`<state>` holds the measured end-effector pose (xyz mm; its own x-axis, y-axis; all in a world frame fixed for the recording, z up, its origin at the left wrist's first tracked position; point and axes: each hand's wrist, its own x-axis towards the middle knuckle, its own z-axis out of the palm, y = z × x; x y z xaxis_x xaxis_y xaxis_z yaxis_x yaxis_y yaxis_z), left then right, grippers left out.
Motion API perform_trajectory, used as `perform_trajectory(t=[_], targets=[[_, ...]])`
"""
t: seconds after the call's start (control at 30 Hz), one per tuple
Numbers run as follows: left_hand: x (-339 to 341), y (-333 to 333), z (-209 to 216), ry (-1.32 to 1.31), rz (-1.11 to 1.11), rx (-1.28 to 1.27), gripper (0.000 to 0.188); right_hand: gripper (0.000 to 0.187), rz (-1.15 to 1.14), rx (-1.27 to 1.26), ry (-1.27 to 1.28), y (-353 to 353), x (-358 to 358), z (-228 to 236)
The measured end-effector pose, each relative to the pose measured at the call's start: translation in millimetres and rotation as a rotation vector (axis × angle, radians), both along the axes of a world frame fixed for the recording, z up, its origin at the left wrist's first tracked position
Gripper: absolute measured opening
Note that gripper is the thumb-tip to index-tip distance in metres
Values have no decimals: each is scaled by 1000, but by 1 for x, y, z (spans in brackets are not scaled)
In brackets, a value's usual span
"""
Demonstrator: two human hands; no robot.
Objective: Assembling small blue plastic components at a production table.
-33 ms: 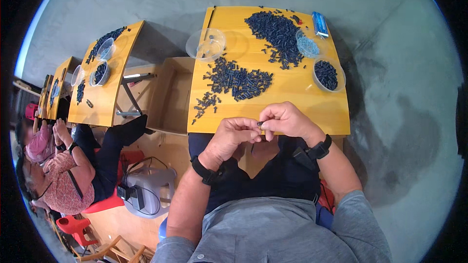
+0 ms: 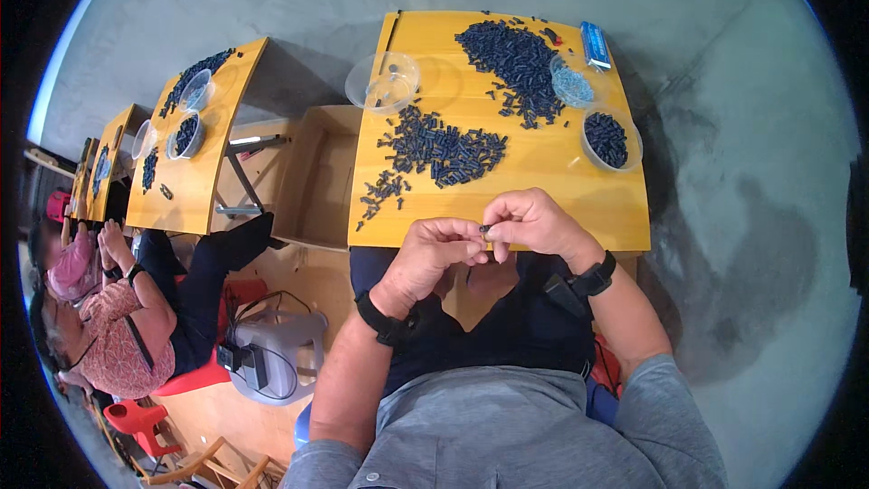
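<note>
At the far left, a co-worker [image 2: 118, 335] sat beside another yellow table [image 2: 186, 183], hands together and raised off it. A cardboard box [image 2: 317, 190] stood open on the floor just beside my table [image 2: 552, 183], perhaps so that things could drop in easily. On my table's left side, a clear tub [image 2: 405, 106] held only a few dark bits, and below it lay the smaller pile [image 2: 445, 152], spread loosely, I'd say, for easy picking.

My left hand [image 2: 436, 255] was over the near edge, its thumb and forefinger curled nearly together at the dark piece [image 2: 483, 229]; I couldn't tell whether they gripped it. The piece sat between my two hands, over my lap, likely to see it up close. My right hand [image 2: 529, 222] had thumb and forefinger pinched closed on it.

Beyond, the bigger pile [image 2: 511, 63] took the far side, probably leaving working room nearer me. Farther right stood a tub of pale blue bits [image 2: 571, 85], a blue packet [image 2: 594, 43] at the edge, and a full tub of dark pieces [image 2: 606, 140], handy to my right.
</note>
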<state>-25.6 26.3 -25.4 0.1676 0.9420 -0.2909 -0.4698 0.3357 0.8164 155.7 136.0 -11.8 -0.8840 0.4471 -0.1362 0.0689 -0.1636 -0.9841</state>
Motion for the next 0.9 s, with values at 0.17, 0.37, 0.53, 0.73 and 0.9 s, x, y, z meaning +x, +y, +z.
perform_trajectory(t=[0.17, 0.37, 0.53, 0.73, 0.9], targets=[[8, -5, 15, -52, 118, -62, 12, 6, -1, -76, 129, 1, 0, 1], [16, -6, 12, -11, 121, 29, 15, 7, -34, -91, 158, -1, 1, -4], [29, -8, 9, 3, 393, 49, 23, 10, -95, -207, 119, -13, -2, -4], [24, -8, 4, 220, 385, 236, 19, 14, -51, -627, 288, -25, -9, -15], [24, -6, 3, 173, 351, 220, 19, 12, -57, -716, 361, -28, -10, -23]])
